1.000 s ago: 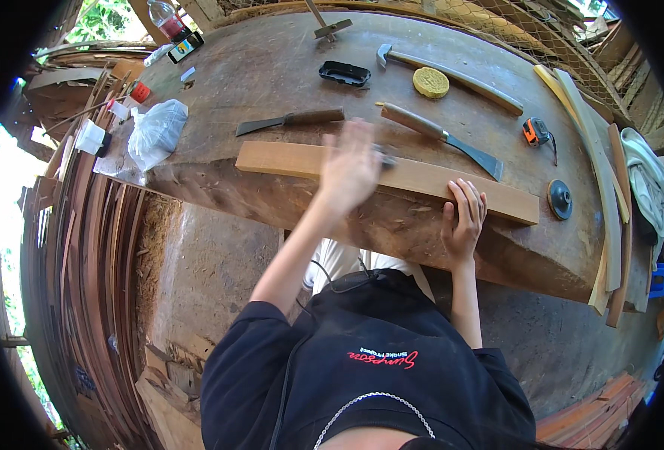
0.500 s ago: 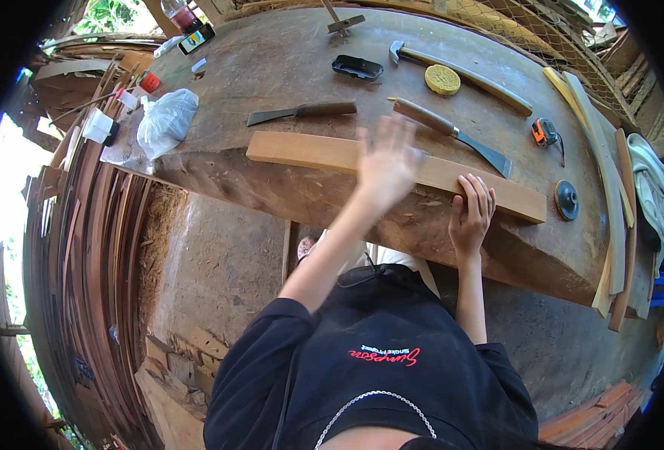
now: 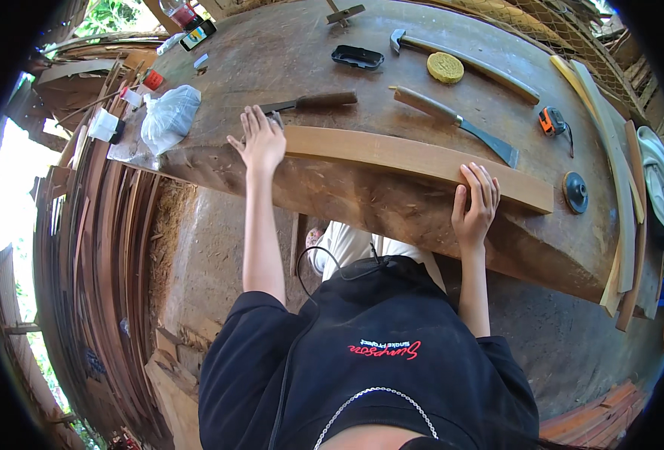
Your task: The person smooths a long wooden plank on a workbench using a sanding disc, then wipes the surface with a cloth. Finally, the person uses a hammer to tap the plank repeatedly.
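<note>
A long pale wooden plank [image 3: 407,157] lies along the near edge of a big, rough wooden workbench [image 3: 272,52]. My left hand [image 3: 261,139] is at the plank's left end, fingers spread, palm down against the end and the bench. My right hand [image 3: 476,201] lies over the plank's near edge toward its right end, fingers together on top, holding it against the bench. Just beyond my left hand is a wooden-handled chisel [image 3: 313,101].
Behind the plank lie a large chisel [image 3: 452,120], a long-handled hammer [image 3: 463,56], a yellow round puck [image 3: 445,67], a black tray [image 3: 357,57], an orange tape measure [image 3: 551,120] and a black disc [image 3: 575,191]. A plastic bag [image 3: 168,116] sits left. Thin wood strips [image 3: 99,247] stack left, slats [image 3: 621,180] right.
My left hand has swept left along the plank, from about its middle to its left end. My right hand has stayed on the plank's near edge.
</note>
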`<control>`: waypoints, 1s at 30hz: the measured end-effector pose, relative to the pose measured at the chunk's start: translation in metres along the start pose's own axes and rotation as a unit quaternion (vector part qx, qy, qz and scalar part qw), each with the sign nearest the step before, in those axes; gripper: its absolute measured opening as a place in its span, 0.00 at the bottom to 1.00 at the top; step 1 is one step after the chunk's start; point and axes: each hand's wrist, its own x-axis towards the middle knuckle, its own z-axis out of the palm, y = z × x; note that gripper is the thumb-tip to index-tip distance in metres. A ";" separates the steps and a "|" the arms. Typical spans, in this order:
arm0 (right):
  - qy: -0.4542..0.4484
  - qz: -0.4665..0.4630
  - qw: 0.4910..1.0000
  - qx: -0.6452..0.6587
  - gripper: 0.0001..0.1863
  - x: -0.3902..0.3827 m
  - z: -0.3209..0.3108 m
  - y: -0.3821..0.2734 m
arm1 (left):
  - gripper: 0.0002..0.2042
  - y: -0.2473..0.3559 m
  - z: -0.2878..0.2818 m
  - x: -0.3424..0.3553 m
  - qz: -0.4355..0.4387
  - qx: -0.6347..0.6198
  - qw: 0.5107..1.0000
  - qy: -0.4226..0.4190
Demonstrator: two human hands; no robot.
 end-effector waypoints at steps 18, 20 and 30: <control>0.004 0.006 1.000 -0.010 0.14 0.000 -0.002 0.002 | 0.29 0.022 0.019 -0.017 0.097 -0.004 0.995 0.024; 0.000 0.004 1.000 -0.005 0.15 0.001 0.000 0.001 | 0.30 -0.010 0.005 -0.006 0.029 -0.044 0.998 0.025; -0.001 -0.013 1.000 -0.014 0.14 0.002 0.002 0.006 | 0.30 0.171 0.048 -0.124 0.302 -0.083 0.949 0.043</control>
